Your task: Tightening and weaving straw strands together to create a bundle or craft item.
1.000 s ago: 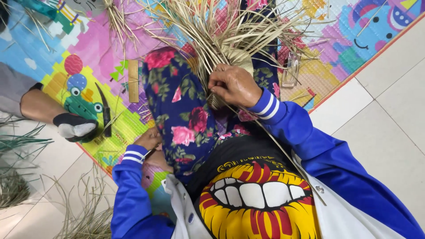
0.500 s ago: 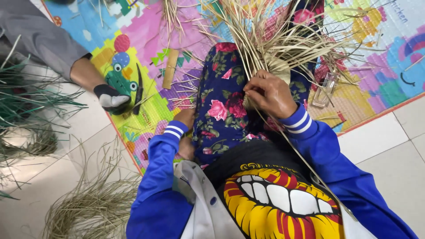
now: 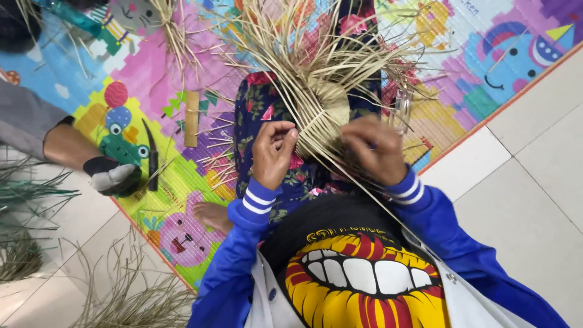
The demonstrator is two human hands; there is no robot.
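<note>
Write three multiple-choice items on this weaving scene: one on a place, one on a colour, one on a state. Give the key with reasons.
1. Where does the knife lie?
A. On the colourful play mat, beside a gloved hand
B. On the white floor tiles
C. On the person's lap

2. What colour are the person's sleeves?
A. Green
B. Blue with white cuff stripes
C. Plain red

3. What are the left hand and right hand doing?
A. Both resting flat on the floor
B. Both at the woven straw piece, fingers on its strands
C. Each holding a knife

Key: 1 A, the dark blade lies on the mat next to another person's gloved hand. 2 B, both arms are blue with white bands at the wrists. 3 B, both hands are raised over the lap with fingers in the pale strands.
</note>
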